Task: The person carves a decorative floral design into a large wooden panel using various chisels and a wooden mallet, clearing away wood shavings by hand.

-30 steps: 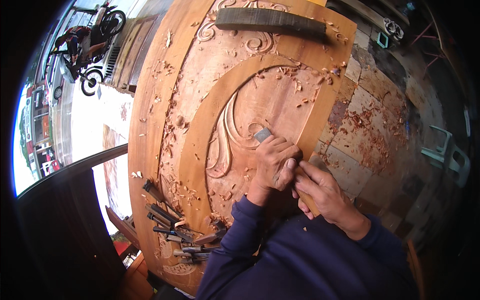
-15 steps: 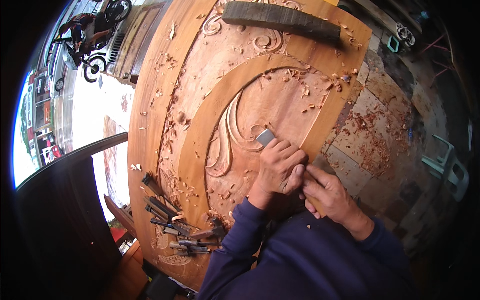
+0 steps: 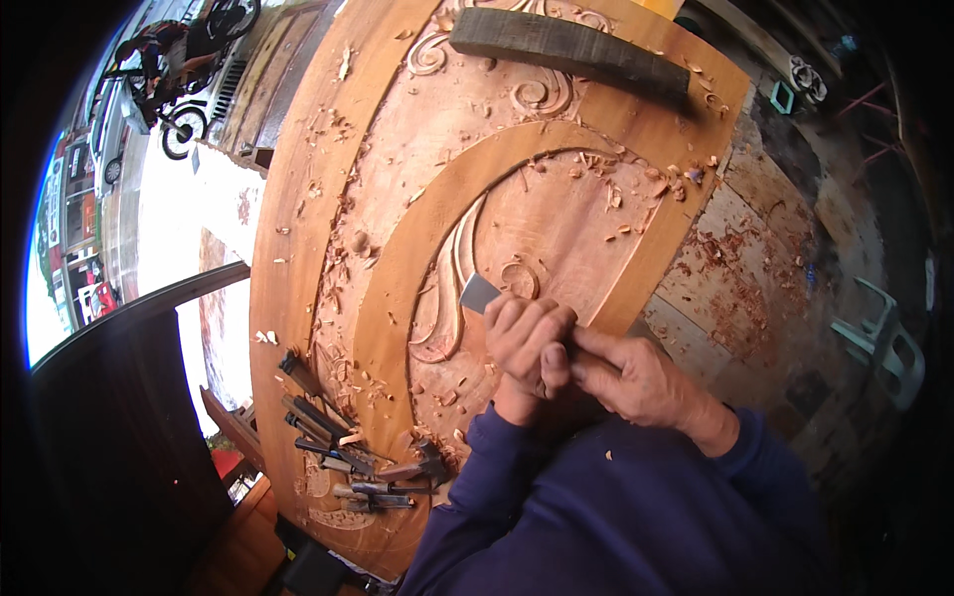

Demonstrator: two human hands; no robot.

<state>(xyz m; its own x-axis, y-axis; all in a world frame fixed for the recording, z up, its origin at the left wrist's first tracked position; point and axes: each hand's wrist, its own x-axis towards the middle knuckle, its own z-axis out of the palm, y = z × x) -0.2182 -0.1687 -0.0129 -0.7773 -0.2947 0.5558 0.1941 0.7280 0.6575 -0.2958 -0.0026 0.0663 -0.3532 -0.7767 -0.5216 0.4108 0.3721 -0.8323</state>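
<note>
A flat-bladed wood chisel (image 3: pixel 480 294) points up and left over the carved wooden panel (image 3: pixel 586 228). My left hand (image 3: pixel 527 340) is wrapped round it just behind the steel blade. Farther back, my right hand (image 3: pixel 641 379) closes round the handle end, which it hides. The blade's edge lies close to the curling leaf relief (image 3: pixel 459 268); whether it touches the wood I cannot tell. A small carved scroll (image 3: pixel 520 278) shows just beyond my left knuckles.
Several chisels and gouges (image 3: pixel 323 422) lie by a hammer (image 3: pixel 422 465) at the panel's lower left. A dark wooden block (image 3: pixel 571 52) rests across its far end. Shavings litter the panel and the tiled floor (image 3: pixel 696 288). A pale green plastic chair (image 3: pixel 879 338) stands at right.
Both hands have moved left with the chisel, and its blade has swung from beside the small scroll to the leaf's long stem. The wooden handle that showed under my right hand is now hidden.
</note>
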